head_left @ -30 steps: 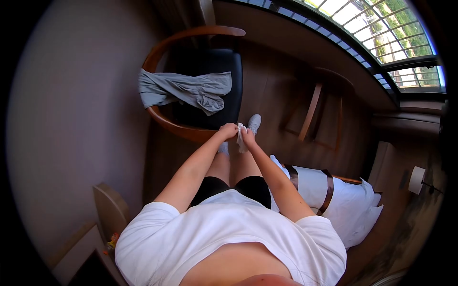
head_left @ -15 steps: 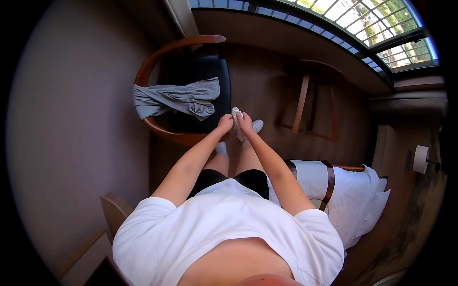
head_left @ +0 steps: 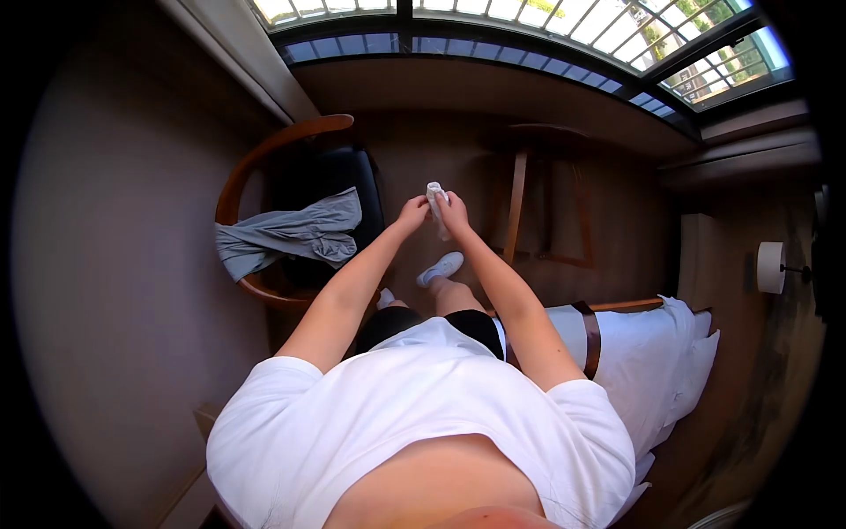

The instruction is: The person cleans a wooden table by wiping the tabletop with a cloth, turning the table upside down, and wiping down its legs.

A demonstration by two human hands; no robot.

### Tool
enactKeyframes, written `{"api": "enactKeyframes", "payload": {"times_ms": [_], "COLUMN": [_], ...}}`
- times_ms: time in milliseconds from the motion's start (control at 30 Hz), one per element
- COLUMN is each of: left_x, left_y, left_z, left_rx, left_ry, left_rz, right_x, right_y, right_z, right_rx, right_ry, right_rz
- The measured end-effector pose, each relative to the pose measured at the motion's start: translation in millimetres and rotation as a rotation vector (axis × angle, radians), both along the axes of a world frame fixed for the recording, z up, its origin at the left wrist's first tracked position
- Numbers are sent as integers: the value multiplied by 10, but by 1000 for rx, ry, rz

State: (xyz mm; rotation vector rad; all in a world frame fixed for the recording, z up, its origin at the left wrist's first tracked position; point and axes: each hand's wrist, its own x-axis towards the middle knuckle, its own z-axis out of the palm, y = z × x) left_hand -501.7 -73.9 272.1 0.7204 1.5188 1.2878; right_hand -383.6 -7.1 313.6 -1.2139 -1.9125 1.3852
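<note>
A small crumpled white cloth [head_left: 434,189] is held out in front of me above the floor; its exact kind is hard to make out. My right hand [head_left: 453,214] is closed round it from the right, with part of the cloth hanging below the fingers. From the left, my left hand [head_left: 411,213] pinches at its edge, fingers bent and partly hidden. Beneath my hands is my foot in a white shoe [head_left: 440,269], stepped forward.
To the left stands a wooden armchair [head_left: 231,189] with a dark seat and a grey garment [head_left: 304,234] over its arm. Ahead is a round wooden table [head_left: 518,198] below a barred window [head_left: 529,53]. A bed with white bedding [head_left: 648,353] lies at right, near a wall lamp [head_left: 771,267].
My view has shifted forward toward the window, and one foot has stepped ahead. Both hands stay together at the white cloth, now farther from the chair and raised clear of the feet.
</note>
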Motion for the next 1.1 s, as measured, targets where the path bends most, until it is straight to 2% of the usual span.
{"api": "enactKeyframes", "payload": {"times_ms": [67, 167, 367, 500, 767, 833, 1033, 1100], "left_x": [121, 284, 597, 725, 532, 455, 124, 42], "left_y": [332, 799, 1423, 1511, 1864, 1971, 2500, 2713], "left_z": [110, 390, 532, 744, 720, 679, 809, 894], "left_rx": [22, -31, -51, -193, -245, -168, -200, -214], "left_ry": [25, -3, -16, 8, -5, -39, -107, -54], "left_rz": [-115, -265, -308, -303, -275, -239, -356, -407], "right_x": [184, 401, 744, 793, 639, 568, 313, 245], "right_y": [308, 853, 1313, 1390, 1712, 1735, 2023, 2185], "right_z": [76, -110, -72, -26, 181, 188, -17, 43], "right_rx": [-7, -28, -53, -80, -80, -79, -68, -171], "right_ry": [-5, 36, 52, 24, 3, 6, 42, 121], "right_rz": [-39, -77, -237, -272, -268, -308, -495, -522]}}
